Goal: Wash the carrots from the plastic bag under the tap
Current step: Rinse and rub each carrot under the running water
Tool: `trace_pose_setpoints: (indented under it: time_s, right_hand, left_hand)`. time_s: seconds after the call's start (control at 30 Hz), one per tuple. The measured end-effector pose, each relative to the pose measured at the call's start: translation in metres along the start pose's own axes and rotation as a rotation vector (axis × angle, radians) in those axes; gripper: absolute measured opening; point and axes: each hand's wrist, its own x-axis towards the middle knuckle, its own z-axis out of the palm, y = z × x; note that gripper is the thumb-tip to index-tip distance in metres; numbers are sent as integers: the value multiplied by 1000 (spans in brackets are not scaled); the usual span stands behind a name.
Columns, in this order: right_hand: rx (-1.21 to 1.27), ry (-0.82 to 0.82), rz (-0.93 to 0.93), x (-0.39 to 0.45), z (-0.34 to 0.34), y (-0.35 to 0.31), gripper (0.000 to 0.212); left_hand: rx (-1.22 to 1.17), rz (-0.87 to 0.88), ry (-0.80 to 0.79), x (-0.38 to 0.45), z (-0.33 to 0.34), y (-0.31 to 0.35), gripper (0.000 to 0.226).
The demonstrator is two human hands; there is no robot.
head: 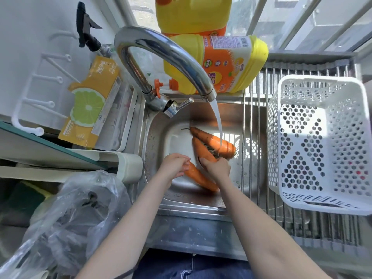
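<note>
Left hand: the left hand (174, 165) reaches into the sink from the near edge, forearm straight, fingers curled round the narrow end of the near carrot (198, 175).
Right hand: the right hand (216, 168) comes in from the near right, back of the hand up, fingers closed over the thick end of the middle carrot (202, 151); its wrist crosses above the near carrot.
Near carrot: lies slantwise over the near half of the sink floor, thick end toward the near right.
Middle carrot: points toward the far edge, touching the far carrot (215, 141) near their tips.
Far carrot: lies across the middle of the sink (157, 141), unheld, directly under the water stream (218, 121).
Tap: the tap (161, 55) arches from the far left corner of the sink; water runs.
Plastic bag: the plastic bag (76, 214), crumpled, sits on the counter left of the sink's near edge.
Basket: a white perforated basket (320, 141) stands on the drying rack (255, 93) right of the sink.
Detergent bottles: two yellow detergent bottles (225, 63) stand behind the sink's far edge.
</note>
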Motion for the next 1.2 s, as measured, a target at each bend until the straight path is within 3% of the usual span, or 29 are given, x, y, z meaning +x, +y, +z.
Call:
trace_pose_setpoints:
  time_s: [0.07, 0.1, 0.2, 0.23, 0.33, 0.37, 0.43, 0.53, 0.63, 0.73, 0.8, 0.9, 1.0, 1.1, 1.2]
  right_hand:
    - [224, -66, 91, -8, -6, -11, 94]
    - [342, -106, 115, -13, -11, -15, 96]
    - [738, -306, 120, -52, -34, -29, 41]
    - [872, -386, 130, -65, -42, -30, 35]
    - [1141, -570, 116, -85, -61, -24, 58]
    - [1135, -606, 110, -91, -67, -25, 61]
    - [863, -568, 19, -91, -78, -25, 54]
    - [223, -316, -303, -87, -92, -24, 48]
    - [-8, -82, -445, -85, -99, -31, 35]
    - [160, 55, -481, -83, -104, -50, 33]
    - [404, -72, -447, -85, -107, -74, 33]
    - [744, -364, -244, -85, -109, -107, 28]
    - [714, -377, -99, -73, -104, -124, 22]
    - [874, -350, 13, -62, -94, -136, 22]
    - [893, -161, -36, -67, -87, -141, 31]
  left_hand:
    - [-27, -19, 1, -1, 4, 4, 17]
    - [-34, -27, -3, -3, 7, 7, 15]
    - [-74, -36, -88, -11, 18, 17, 26]
    - [-140, -35, -160, -14, 22, 22, 34]
    - [-334, -22, -341, -23, 36, 38, 48]
    - [-326, -6, -360, -27, 39, 42, 47]
    - [-273, 43, -377, -31, 47, 47, 41]
    - [-338, 124, -363, -30, 54, 49, 47]
    - [-305, 195, -340, -28, 56, 53, 53]
    - [-212, 177, -433, -27, 52, 55, 72]
    - [-187, 173, -501, -31, 49, 56, 76]
    - [-263, 118, -591, -43, 43, 59, 62]
    - [-224, 107, -690, -51, 27, 66, 43]
    - [261, 212, -530, -49, 21, 74, 27]
    - [463, 339, -261, -48, 32, 73, 18]
